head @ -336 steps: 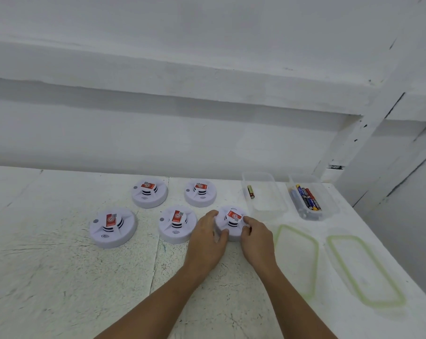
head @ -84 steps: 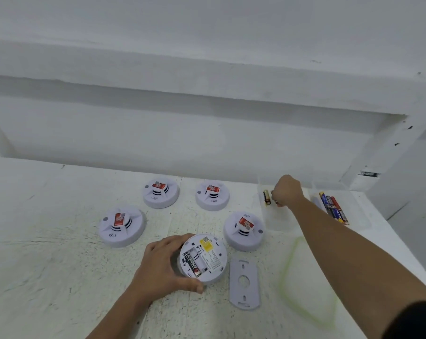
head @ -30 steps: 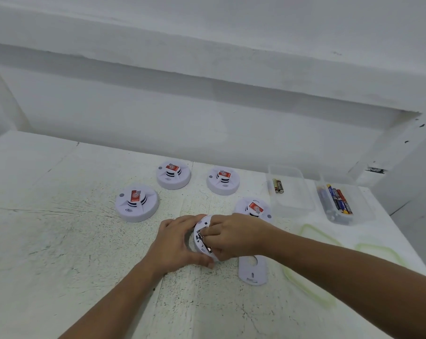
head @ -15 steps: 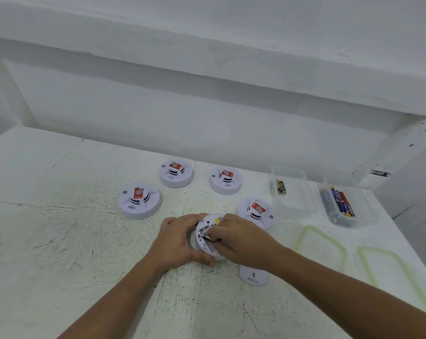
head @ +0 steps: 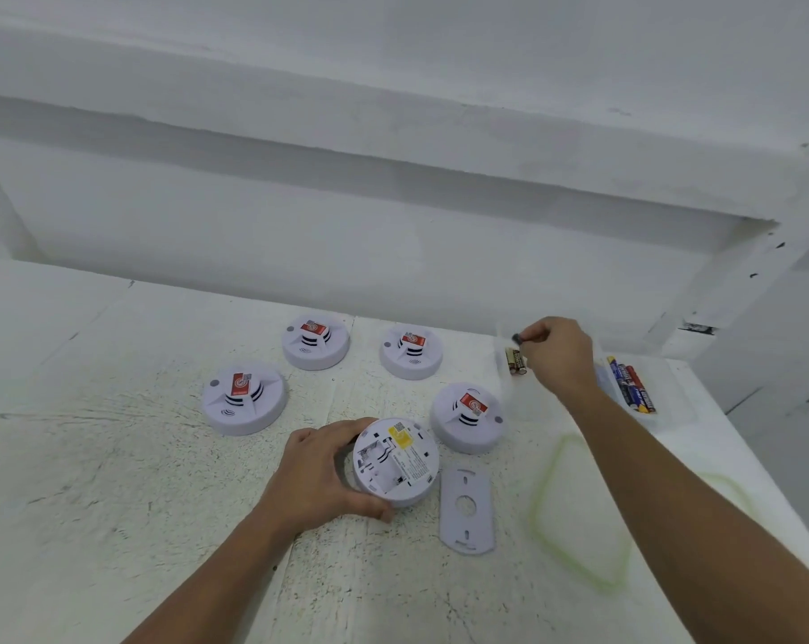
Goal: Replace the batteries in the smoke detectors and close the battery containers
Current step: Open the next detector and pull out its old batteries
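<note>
Near the desk middle, left hand grips the overturned smoke detector, battery bay uncovered; cover plate lies just right. Far right, right hand pinches a dark battery over the clear container holding two batteries.

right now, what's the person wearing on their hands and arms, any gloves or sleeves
Nothing that shows. The left hand and right hand are bare, with no gloves, and no ring, watch or wristband can be seen. The left forearm and right forearm are uncovered all the way to the frame edge; no sleeve is in view.
</note>
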